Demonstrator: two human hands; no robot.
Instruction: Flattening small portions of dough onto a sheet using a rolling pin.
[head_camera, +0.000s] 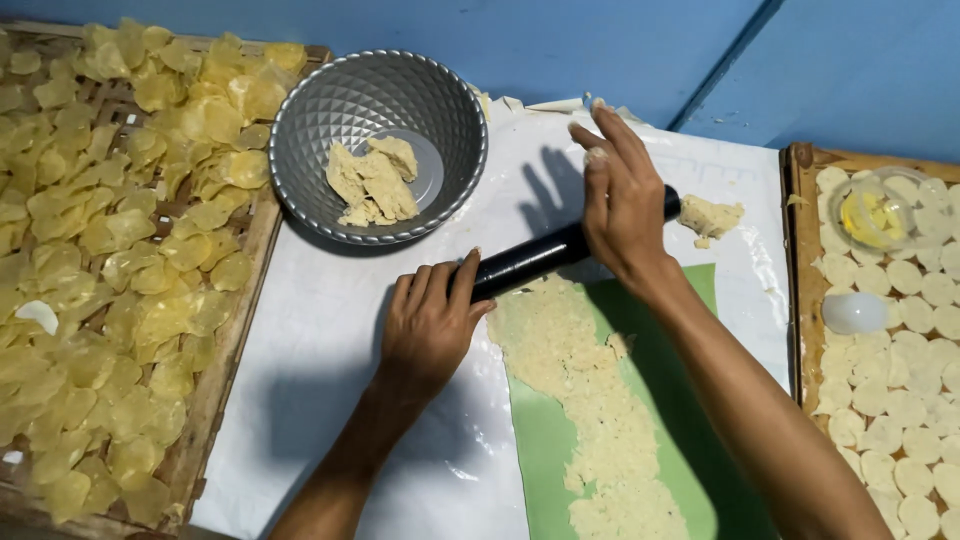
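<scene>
A black rolling pin (530, 257) lies across the top of a long strip of flattened pale dough (580, 400) on a green mat (545, 450). My left hand (430, 320) presses flat on the pin's left end, fingers extended. The palm of my right hand (620, 195) rests on the pin's right end, its fingers stretched out and spread. A small lump of dough (710, 217) sits on the white sheet (330, 330) just right of the pin.
A dimpled metal bowl (330, 120) holding dough chunks (375, 180) stands behind the pin. A woven tray (215, 390) of yellow translucent chips fills the left. At the right, a wooden tray (803, 300) carries pale dough discs, a clear cup (875, 210) and a white egg-shaped object (853, 312).
</scene>
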